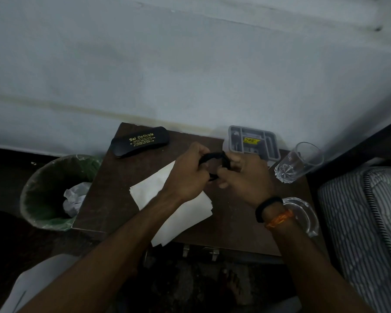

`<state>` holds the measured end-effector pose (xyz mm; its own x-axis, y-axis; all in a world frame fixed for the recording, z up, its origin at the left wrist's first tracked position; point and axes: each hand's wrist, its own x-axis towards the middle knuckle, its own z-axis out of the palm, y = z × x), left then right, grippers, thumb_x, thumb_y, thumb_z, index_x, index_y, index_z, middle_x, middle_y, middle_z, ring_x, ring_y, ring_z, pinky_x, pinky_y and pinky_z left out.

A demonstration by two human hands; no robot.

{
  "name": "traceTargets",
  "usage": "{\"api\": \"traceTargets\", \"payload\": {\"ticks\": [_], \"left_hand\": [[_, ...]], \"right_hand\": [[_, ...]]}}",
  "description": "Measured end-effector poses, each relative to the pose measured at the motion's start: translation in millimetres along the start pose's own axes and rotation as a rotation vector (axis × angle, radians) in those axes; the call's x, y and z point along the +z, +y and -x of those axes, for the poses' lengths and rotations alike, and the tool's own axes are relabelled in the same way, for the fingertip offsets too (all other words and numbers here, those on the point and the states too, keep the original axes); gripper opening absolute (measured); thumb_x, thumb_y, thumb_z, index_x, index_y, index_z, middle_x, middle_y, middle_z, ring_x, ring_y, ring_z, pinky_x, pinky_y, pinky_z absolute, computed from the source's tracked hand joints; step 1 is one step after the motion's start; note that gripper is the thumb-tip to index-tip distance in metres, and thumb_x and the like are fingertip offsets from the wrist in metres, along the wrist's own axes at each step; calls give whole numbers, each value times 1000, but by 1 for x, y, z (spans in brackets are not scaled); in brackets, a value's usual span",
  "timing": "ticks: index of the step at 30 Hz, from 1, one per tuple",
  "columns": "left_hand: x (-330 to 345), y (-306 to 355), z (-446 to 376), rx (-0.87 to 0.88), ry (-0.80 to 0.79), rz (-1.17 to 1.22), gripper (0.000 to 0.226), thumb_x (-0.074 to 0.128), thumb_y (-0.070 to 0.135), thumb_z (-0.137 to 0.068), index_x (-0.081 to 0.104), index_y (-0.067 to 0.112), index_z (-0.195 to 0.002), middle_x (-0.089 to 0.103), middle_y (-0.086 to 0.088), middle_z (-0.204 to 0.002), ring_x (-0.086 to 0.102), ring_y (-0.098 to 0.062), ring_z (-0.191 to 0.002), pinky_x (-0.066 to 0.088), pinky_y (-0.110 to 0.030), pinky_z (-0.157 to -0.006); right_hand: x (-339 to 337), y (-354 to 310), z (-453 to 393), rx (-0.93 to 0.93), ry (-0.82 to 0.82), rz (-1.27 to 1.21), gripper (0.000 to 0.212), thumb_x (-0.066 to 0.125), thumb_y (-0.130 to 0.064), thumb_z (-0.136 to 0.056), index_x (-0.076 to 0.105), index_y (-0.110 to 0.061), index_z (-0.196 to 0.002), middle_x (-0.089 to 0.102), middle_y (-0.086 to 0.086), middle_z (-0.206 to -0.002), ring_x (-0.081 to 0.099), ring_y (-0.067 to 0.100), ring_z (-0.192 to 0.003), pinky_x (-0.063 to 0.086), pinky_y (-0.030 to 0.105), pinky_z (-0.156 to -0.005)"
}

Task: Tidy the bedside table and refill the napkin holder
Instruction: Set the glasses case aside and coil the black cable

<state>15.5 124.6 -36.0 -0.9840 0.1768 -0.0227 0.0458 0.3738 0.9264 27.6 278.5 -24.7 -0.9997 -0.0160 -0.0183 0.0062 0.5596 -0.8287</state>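
Tidying step: left hand (186, 171) and right hand (244, 173) both grip black glasses (213, 158) above the table (235, 222); next, likely fold into the case (140, 141) at rear-left corner.

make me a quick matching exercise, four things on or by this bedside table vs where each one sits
Things:
1. black glasses case
2. clear drinking glass
3. green-lined waste bin
4. white paper napkins

Places:
A. on the floor left of the table
B. back left corner of the table
C. middle of the table, under the left forearm
D. right edge of the table, near the mattress

Pairs: 1-B, 2-D, 3-A, 4-C
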Motion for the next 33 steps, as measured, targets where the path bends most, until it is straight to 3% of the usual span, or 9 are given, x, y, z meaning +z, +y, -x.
{"api": "traceTargets", "payload": {"ticks": [2, 7, 11, 15, 18, 23, 28, 30, 33], "left_hand": [[-1, -6, -1, -79, 28, 84, 27, 57, -1, -92, 54, 11, -117, 62, -3, -107, 64, -18, -99, 59, -35, -84], [-4, -18, -5, -264, 165, 284, 32, 70, 4, -86, 56, 14, -113, 64, -3, -101, 65, -16, -95, 59, -34, -79], [-10, -22, -7, -300, 114, 291, 24, 71, 9, -88, 60, 11, -108, 67, -9, -105, 67, -22, -97, 60, -40, -82], [-23, -26, -10, -237, 50, 216, 16, 67, 5, -90, 62, 8, -105, 68, -12, -105, 72, -25, -93, 63, -42, -75], [-32, -30, -11, -244, 61, 212, 16, 68, 4, -90, 62, 7, -104, 68, -14, -104, 73, -25, -89, 64, -43, -70], [-42, -34, -13, -293, 122, 194, 16, 68, 7, -90, 60, 8, -104, 67, -13, -104, 69, -26, -94, 63, -42, -77], [-58, -44, -14, -279, 83, -181, 22, 66, 24, -92, 58, 9, -107, 63, -6, -103, 63, -22, -94, 57, -34, -76], [-64, -50, -14, -246, 31, -383, 23, 64, 25, -94, 59, 6, -106, 64, -7, -101, 62, -21, -92, 48, -28, -72], [-68, -62, -15, -255, -49, -518, 28, 65, 29, -92, 60, 6, -107, 64, -8, -105, 63, -24, -96, 47, -30, -77]], "right_hand": [[-5, 0, -3, 157, -89, -287, 27, 73, -6, -83, 72, -8, -110, 75, 11, -89, 73, 21, -72, 61, 32, -67], [2, 5, -3, 384, -144, -499, 27, 78, -6, -78, 69, -5, -104, 75, 11, -100, 74, 23, -88, 61, 32, -74], [12, 3, -7, 542, -129, -719, 32, 74, 1, -81, 63, 3, -111, 75, 16, -102, 74, 26, -90, 61, 28, -69], [16, 4, -17, 634, -102, -797, 38, 72, -3, -83, 61, 2, -119, 71, 19, -110, 71, 26, -95, 62, 27, -69], [19, 5, -23, 650, -142, -834, 42, 74, -16, -83, 62, -3, -121, 73, 10, -100, 68, 16, -84, 59, 22, -63], [29, 10, -33, 640, -60, -890, 40, 73, -17, -85, 63, 0, -120, 69, 8, -97, 64, 13, -79, 58, 20, -61], [48, 19, -51, 724, 82, -897, 34, 75, -13, -83, 64, -1, -112, 68, 11, -101, 65, 16, -82, 59, 21, -57], [57, 22, -60, 749, 148, -911, 39, 76, -11, -82, 62, 1, -116, 67, 14, -110, 65, 18, -86, 58, 21, -55], [70, 25, -73, 758, 215, -918, 45, 74, -11, -84, 58, 3, -123, 64, 15, -120, 64, 20, -96, 59, 21, -54]]}}
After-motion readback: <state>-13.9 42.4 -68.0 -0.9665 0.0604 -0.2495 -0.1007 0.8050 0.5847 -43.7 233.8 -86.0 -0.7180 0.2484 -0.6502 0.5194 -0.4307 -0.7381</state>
